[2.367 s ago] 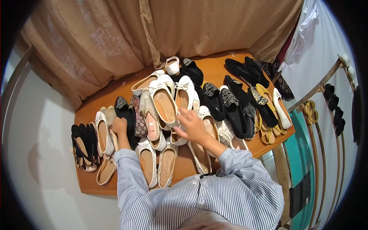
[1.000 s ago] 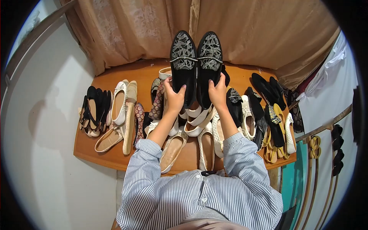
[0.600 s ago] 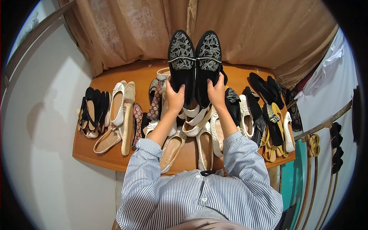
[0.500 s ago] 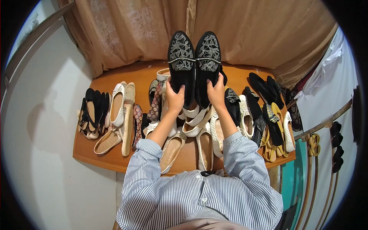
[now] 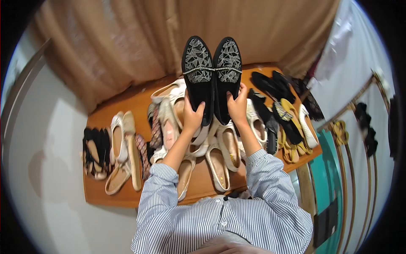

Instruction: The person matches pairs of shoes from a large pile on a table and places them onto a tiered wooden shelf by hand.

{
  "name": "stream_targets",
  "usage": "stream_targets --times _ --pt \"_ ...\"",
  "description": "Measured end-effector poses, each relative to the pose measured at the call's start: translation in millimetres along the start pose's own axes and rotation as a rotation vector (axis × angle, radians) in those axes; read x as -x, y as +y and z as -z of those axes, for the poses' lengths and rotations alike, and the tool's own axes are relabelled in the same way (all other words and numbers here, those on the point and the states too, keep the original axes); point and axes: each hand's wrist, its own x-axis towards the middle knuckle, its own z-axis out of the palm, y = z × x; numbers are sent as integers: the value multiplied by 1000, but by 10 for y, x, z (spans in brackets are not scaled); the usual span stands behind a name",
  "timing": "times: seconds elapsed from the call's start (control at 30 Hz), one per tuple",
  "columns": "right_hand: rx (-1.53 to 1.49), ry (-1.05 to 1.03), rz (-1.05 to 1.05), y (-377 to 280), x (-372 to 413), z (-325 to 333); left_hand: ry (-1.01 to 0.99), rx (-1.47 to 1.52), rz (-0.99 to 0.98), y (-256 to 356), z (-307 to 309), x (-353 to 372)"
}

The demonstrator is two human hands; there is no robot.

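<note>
Two black loafers with silver geometric patterns on the toes and a beaded strap are held up side by side, toes pointing away from me. My left hand (image 5: 194, 113) grips the left loafer (image 5: 197, 63) near its heel, thumb on the inside. Around the heel part of the right loafer (image 5: 228, 63), my right hand (image 5: 237, 105) is closed in the same way. Beneath them, several white and cream flats lie on the table, among them a white flat (image 5: 218, 169) in front.
The wooden table (image 5: 101, 194) carries black flats (image 5: 94, 148) at the left, beige shoes (image 5: 133, 165) beside them, and black shoes (image 5: 270, 84) and yellow sandals (image 5: 292, 151) at the right. A brown curtain (image 5: 127, 46) hangs behind. More sandals (image 5: 340, 132) hang on a rack at the right.
The view has turned, so the table appears tilted and shifted left. Both hands still hold the loafers together at nearly the same place in view.
</note>
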Motion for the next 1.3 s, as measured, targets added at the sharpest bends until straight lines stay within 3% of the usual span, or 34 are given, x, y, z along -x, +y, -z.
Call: stream_targets --times 0.03,0.1,0.13,0.3,0.37,0.4,0.43,0.63,0.7,0.77,0.87,0.9,1.07,1.1,1.3 --pt "-35 22 -113 -94 -16 206 -78 68 -21 70 -163 1" --pt "-18 138 -87 -40 -31 633 -247 65 -39 130 -521 46" --pt "157 238 28 70 -47 890 -307 166 -12 138 -773 126" --pt "191 328 -64 -3 113 2383 -554 313 -22 197 -1963 659" --pt "22 328 -126 -61 213 3077 -660 407 49 444 -2562 910" --pt "161 376 -182 -280 319 3413 -699 441 30 569 -2876 1055" --pt "-51 395 -169 -315 396 3788 -735 475 10 696 -3203 1211" --pt "122 648 -111 -919 1039 5947 -922 730 112 1743 -5015 2437" --pt "359 795 19 -1129 1172 6463 -998 883 230 2050 -5495 2775" --pt "114 807 -130 -1362 1352 6934 -1060 882 260 2368 -5927 3043" --pt "294 920 -151 -1271 1341 7825 -1148 779 236 2592 -6758 3280" --pt "367 961 -168 -1260 1332 8076 -1092 704 272 2734 -7010 3345" --pt "706 995 -410 -1366 1030 8912 -1271 525 208 2918 -8043 3395" --pt "797 1002 -402 -1315 954 8988 -1198 504 210 2755 -8319 3479" --pt "773 1051 -510 -1043 738 9126 -1419 475 153 2410 -8736 3425"
